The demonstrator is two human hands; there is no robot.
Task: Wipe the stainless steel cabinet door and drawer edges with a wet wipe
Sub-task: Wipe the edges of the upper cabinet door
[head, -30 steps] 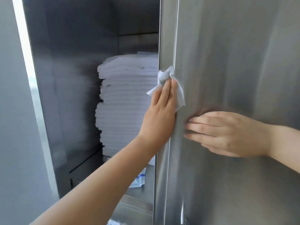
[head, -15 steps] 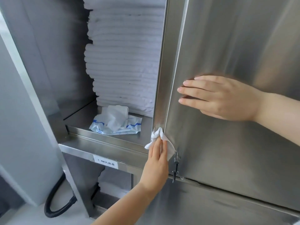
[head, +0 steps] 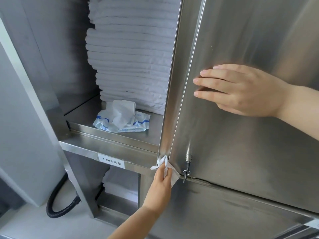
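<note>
The left hand (head: 160, 185) reaches up from below, fingers fairly straight, and presses the wet wipe (head: 166, 168) against the bottom corner of the cabinet door (head: 250, 144), where the door's narrow edge meets the panel below (head: 224, 213). The thumb is hidden. To finish this stroke well, I'd fold the wipe round the corner and press evenly, keeping clear of the hanging latch (head: 187, 163) just beside it (that hook looks ready to snag it). Higher up, the right hand (head: 245, 90) lies flat and open on the door face, which should stop the door swinging. There is free room to the left along the shelf lip with its label (head: 111, 163). Farther in, a pack of wipes (head: 120, 125) lies on the shelf before stacked white linen (head: 131, 57).
</note>
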